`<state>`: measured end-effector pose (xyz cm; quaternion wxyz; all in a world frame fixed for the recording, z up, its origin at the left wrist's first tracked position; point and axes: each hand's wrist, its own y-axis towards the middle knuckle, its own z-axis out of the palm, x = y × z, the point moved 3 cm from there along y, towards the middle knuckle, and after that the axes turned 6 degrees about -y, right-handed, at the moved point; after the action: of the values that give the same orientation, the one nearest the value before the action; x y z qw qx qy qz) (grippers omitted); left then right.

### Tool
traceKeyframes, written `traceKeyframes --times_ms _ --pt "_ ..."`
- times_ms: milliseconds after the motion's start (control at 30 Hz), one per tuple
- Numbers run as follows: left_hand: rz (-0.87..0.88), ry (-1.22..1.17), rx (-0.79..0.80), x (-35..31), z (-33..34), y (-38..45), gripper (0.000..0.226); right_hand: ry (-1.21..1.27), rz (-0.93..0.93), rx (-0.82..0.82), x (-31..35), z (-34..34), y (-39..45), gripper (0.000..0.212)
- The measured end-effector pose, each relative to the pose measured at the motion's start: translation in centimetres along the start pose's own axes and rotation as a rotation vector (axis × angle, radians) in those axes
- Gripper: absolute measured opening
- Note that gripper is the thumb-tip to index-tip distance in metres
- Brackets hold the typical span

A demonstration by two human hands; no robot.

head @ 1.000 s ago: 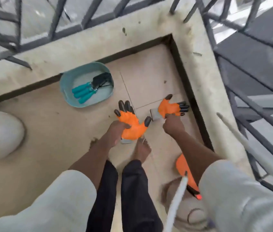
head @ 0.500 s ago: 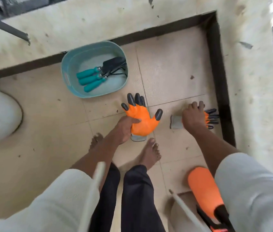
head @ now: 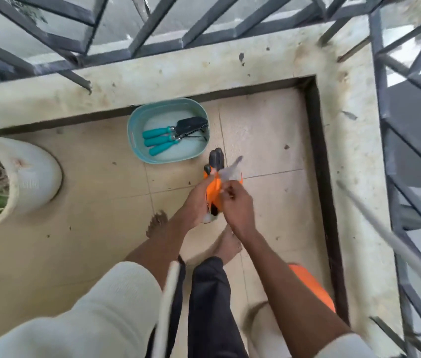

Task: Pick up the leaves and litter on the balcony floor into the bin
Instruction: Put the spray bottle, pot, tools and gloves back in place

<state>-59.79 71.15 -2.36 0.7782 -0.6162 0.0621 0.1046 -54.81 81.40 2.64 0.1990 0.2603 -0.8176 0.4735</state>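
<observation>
Bare tile floor (head: 263,130) lies open at one o'clock; a teal tub (head: 137,148) blocks eleven, a white planter (head: 36,174) nine, the ledge (head: 354,177) three.

Your two arms bare below the elbow, your cream-white sleeves (head: 106,313) pushed up, your black trousers (head: 212,306) with narrow legs, your feet (head: 226,245) without shoes

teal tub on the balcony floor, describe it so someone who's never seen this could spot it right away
Find the concrete ledge under the metal railing, along the far side of the tiled floor. The teal tub sits on the tiles right below it, to the right of the big white planter. It alone holds teal-handled garden tools.
</observation>
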Motion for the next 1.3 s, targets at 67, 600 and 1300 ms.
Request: traceKeyframes --times_ms 67,600,1300 --pt "0.035 -0.027 0.067 -1.4 -0.3 -1.9 0.037 0.115 0.047 0.101 1.5 1.3 -0.8 0.019" --pt "-0.055 0.024 0.245 -6.6 -9.7 -6.4 0.058 0.219 0.265 0.145 7.7 1.1 0.9 0.075" --pt "-0.022 0.265 0.276 -13.9 -15.8 -10.0 0.053 1.011 0.388 0.138 15.3 7.1 -0.7 0.022"
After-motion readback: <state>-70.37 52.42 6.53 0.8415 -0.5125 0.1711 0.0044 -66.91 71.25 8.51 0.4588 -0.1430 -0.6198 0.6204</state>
